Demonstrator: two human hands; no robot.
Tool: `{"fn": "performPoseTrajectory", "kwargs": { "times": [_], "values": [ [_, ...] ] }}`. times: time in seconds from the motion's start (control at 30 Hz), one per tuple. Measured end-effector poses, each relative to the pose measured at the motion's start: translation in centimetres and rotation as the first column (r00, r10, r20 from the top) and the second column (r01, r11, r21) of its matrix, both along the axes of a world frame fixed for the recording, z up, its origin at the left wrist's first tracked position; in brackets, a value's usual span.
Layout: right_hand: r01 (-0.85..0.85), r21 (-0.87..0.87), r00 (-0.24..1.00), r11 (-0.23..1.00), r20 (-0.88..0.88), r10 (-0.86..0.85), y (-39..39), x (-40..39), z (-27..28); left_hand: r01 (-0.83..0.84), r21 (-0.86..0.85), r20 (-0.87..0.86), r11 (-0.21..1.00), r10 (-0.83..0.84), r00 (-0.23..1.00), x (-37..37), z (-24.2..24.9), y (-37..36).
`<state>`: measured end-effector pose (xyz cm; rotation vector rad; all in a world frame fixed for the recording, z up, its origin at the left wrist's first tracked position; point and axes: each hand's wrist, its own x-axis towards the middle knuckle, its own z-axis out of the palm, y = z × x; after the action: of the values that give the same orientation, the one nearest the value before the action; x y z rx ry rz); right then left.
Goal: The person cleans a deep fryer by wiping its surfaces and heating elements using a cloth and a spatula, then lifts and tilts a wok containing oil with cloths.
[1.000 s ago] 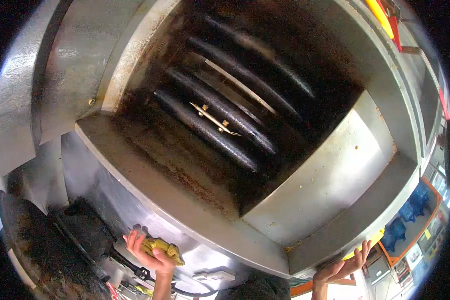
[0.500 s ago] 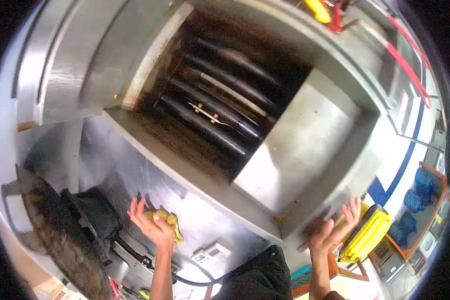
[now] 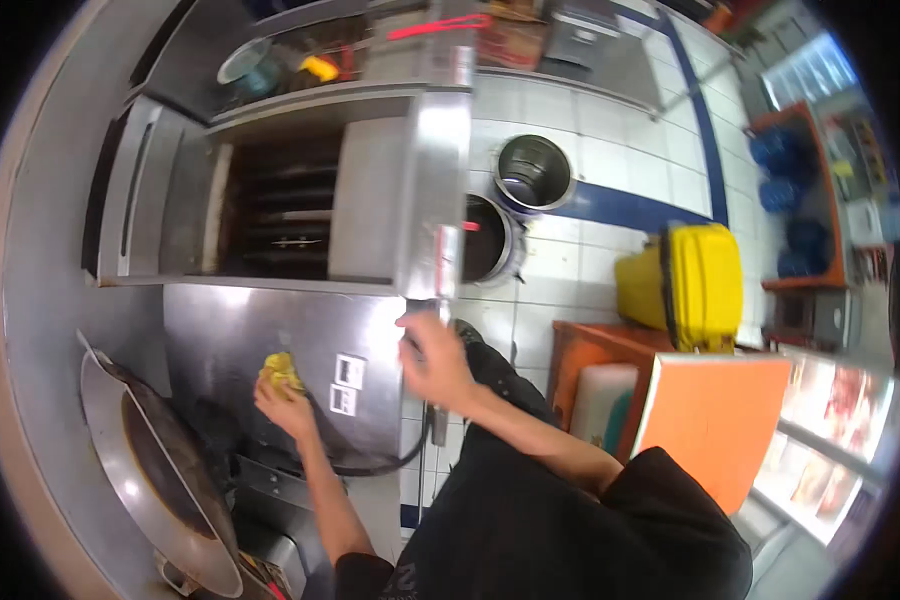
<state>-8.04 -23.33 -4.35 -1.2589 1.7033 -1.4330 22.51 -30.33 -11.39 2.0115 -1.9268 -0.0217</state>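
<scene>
Head view: left hand [image 3: 284, 402] grips a yellow cloth [image 3: 281, 371] against the front panel [image 3: 230, 325] of the fryer [image 3: 370, 205]; right hand [image 3: 438, 368], loosely open, is near its corner; buckets [image 3: 532, 175] stand beside it.

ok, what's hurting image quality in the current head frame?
Head view: fisheye bends straight edges, corners go black; glare blows out part of the steel panel; tank is dark toward its left; right hand looks smeared, likely motion blur; display case is washed out.
</scene>
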Motion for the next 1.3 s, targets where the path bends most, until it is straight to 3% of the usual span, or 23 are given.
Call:
{"fn": "performPoseTrajectory", "kwargs": {
  "times": [0.03, 0.13, 0.2, 0.27, 0.33, 0.4, 0.43, 0.53, 0.57, 0.67, 0.73, 0.77, 0.83, 0.9, 0.93, 1.0, 1.07, 1.13, 1.17, 1.2, 1.23, 1.27, 1.3],
  "values": [
    [-0.038, -0.08, 0.999, 0.996, -0.019, 0.036, 2.3, 1.9, 0.5, 0.043, -0.001, -0.01, 0.999, -0.043, 0.999, 1.0, 0.3, -0.1],
    [-0.262, -0.082, 0.961, 0.961, 0.072, 0.268, 7.9, 6.4, 3.6, -0.108, -0.109, -0.1, 0.988, 0.097, 0.99, 0.1, 3.6, 3.7],
    [-0.346, -0.024, 0.936, 0.938, 0.066, 0.346, 10.5, 8.3, 5.3, -0.315, -0.18, -0.431, 0.932, 0.213, 0.877, -2.9, 8.3, 7.6],
    [-0.347, -0.081, 0.933, 0.934, 0.075, 0.353, 12.3, 10.4, 5.8, -0.232, -0.269, -0.476, 0.935, 0.08, 0.876, -4.1, 9.4, 11.9],
    [-0.34, -0.121, 0.933, 0.932, 0.08, 0.351, 14.3, 11.7, 6.0, -0.058, 0.073, -0.898, 0.996, 0.091, 0.431, -4.9, 10.7, 16.4],
    [-0.432, -0.271, 0.894, 0.86, -0.005, 0.447, 15.7, 12.5, 6.5, 0.048, 0.189, -0.978, 0.981, 0.184, 0.096, -6.6, 12.3, 19.8],
    [-0.417, -0.308, 0.89, 0.855, 0.052, 0.453, 16.4, 12.8, 6.9, 0.093, 0.203, -0.979, 0.975, 0.204, -0.005, -7.3, 13.1, 21.1],
    [-0.325, -0.296, 0.927, 0.898, 0.088, 0.364, 17.4, 13.0, 7.4, 0.152, 0.187, -0.962, 0.97, 0.213, -0.172, -9.4, 14.6, 23.5],
    [-0.222, -0.246, 0.961, 0.944, 0.111, 0.255, 17.5, 13.3, 7.7, 0.151, 0.184, -0.955, 0.971, 0.212, -0.206, -10.2, 14.9, 24.0],
    [-0.168, -0.236, 0.953, 0.957, 0.208, 0.219, 15.4, 12.1, 7.1, 0.138, 0.18, -0.938, 0.974, 0.212, -0.274, -12.6, 15.5, 25.0],
    [-0.079, -0.276, 0.974, 0.958, 0.184, 0.134, 13.4, 11.2, 7.7, 0.203, 0.164, -0.937, 0.965, 0.217, -0.274, -13.9, 16.3, 25.7],
    [-0.026, -0.21, 0.973, 0.977, 0.219, 0.073, 12.3, 10.4, 7.8, 0.4, 0.142, -0.943, 0.906, 0.246, -0.223, -14.1, 17.3, 25.9],
    [0.039, -0.138, 0.965, 0.99, 0.261, -0.002, 9.4, 8.1, 7.4, 0.45, 0.072, -0.954, 0.89, 0.194, -0.23, -15.5, 17.9, 25.9],
    [0.072, 0.126, 0.822, 0.989, 0.554, -0.131, 7.0, 5.8, 6.5, 0.556, -0.023, -0.979, 0.831, 0.094, -0.18, -16.0, 18.6, 25.9],
    [0.076, 0.128, 0.82, 0.989, 0.556, -0.135, 6.8, 5.1, 6.1, 0.559, -0.02, -0.979, 0.829, 0.096, -0.178, -16.6, 18.5, 25.7],
    [-0.09, 0.196, 0.521, 0.976, 0.845, -0.122, 6.4, 3.9, 5.6, 0.383, 0.014, -0.978, 0.924, -0.067, 0.198, -18.0, 18.4, 24.9],
    [-0.033, 0.147, 0.509, 0.989, 0.854, -0.11, 7.4, 5.3, 5.1, 0.278, 0.009, -0.957, 0.96, -0.072, 0.279, -19.0, 17.0, 23.2],
    [-0.471, 0.011, 0.408, 0.882, 0.89, 0.206, 9.6, 5.6, 6.8, 0.12, -0.014, -0.805, 0.993, -0.082, 0.587, -18.8, 15.3, 20.9],
    [-0.533, -0.017, 0.441, 0.846, 0.847, 0.296, 10.5, 5.8, 6.9, 0.015, -0.101, -0.781, 0.995, -0.089, 0.618, -18.4, 14.8, 20.3],
    [-0.595, -0.042, 0.467, 0.803, 0.795, 0.387, 10.9, 5.6, 6.8, -0.101, -0.086, -0.887, 0.991, -0.03, 0.46, -17.3, 13.9, 19.6],
    [-0.731, -0.126, 0.375, 0.671, 0.747, 0.549, 11.7, 2.1, 9.5, -0.16, -0.081, -0.922, 0.984, -0.013, 0.387, -16.1, 13.6, 19.0],
    [-0.733, -0.128, 0.372, 0.668, 0.748, 0.55, 12.1, 0.9, 9.3, -0.218, -0.069, -0.951, 0.974, 0.002, 0.31, -14.6, 13.3, 18.5],
    [-0.763, -0.123, 0.323, 0.635, 0.779, 0.538, 12.3, 0.0, 8.9, -0.285, -0.148, -0.849, 0.947, 0.026, 0.527, -11.6, 12.1, 17.5]
  ]
}}
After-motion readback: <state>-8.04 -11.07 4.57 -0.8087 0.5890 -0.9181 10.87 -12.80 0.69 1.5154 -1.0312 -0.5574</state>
